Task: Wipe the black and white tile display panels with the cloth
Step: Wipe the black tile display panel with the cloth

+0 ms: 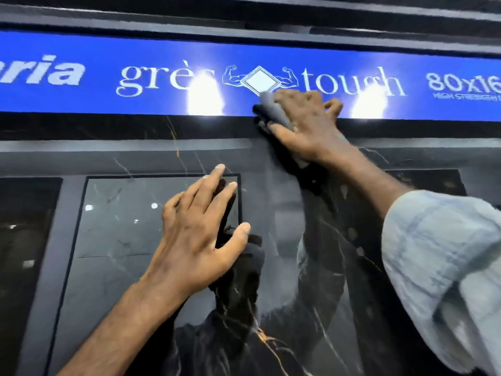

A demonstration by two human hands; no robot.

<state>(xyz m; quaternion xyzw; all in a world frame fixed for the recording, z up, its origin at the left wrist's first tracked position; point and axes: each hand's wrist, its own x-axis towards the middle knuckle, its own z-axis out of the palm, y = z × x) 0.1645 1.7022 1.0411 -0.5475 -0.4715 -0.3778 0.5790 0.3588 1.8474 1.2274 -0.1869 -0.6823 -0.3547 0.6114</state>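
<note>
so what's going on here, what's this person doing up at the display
A person is cleaning a glossy black tile panel. The right hand holds a grey cloth against the panel's top edge, right where it meets the blue sign above. The left hand rests flat on the panel lower down, fingers spread, holding nothing. So the wiping is at the very top of this panel.

Tile showroom, blue brand banner (81,103) running along the top of a display wall, white lettering "grès tough", a tile logo (260,80) with flexing arms, a size marking (461,82) starting "80x16", a glossy black veined tile panel (325,321) beneath, ceiling lights mirrored in its polish.
</note>
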